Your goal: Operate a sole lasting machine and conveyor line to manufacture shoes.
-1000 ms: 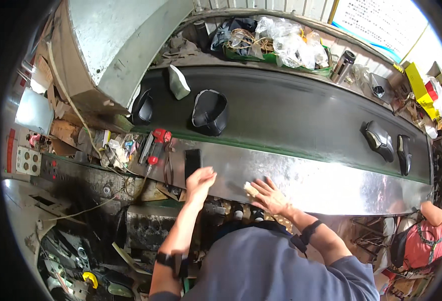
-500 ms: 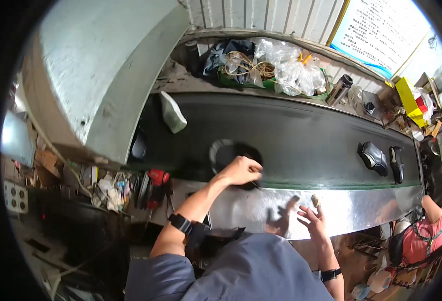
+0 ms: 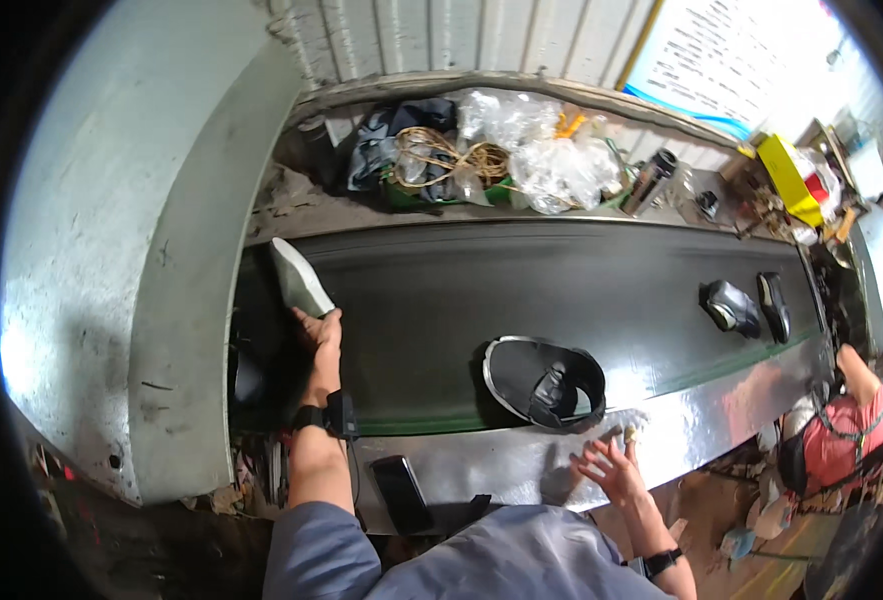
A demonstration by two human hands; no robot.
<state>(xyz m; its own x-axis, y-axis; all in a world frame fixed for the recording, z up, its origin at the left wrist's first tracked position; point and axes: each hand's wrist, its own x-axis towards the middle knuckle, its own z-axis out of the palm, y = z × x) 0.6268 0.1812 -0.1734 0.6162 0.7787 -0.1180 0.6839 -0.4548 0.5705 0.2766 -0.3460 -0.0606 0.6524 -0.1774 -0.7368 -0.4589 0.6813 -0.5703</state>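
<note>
At the left end of the dark belt (image 3: 411, 310), my left hand (image 3: 319, 328) has its fingers and thumb around the near end of a pale, wedge-shaped shoe sole or last (image 3: 299, 278). The hand partly hides that end. A black open shoe upper (image 3: 521, 372) with a pale rim lies at the belt's near edge, between my hands. Below it, my right hand (image 3: 613, 472) is over the shiny metal ledge (image 3: 501, 460), fingers spread. A small pale piece (image 3: 630, 434) shows at one fingertip; whether it is worn or held, I cannot tell.
Two black shoes (image 3: 731, 308) stand at the belt's right end. A phone (image 3: 401, 494) lies on the ledge. Behind the belt are a green tray of plastic bags (image 3: 561, 172) and a flask (image 3: 649, 182). A large grey housing (image 3: 191, 260) borders the left. Another person (image 3: 841, 440) is at right.
My left hand has left the black upper and reached left to the pale piece. The upper now lies farther right, near my right hand. The view has shifted, bringing the phone into sight.
</note>
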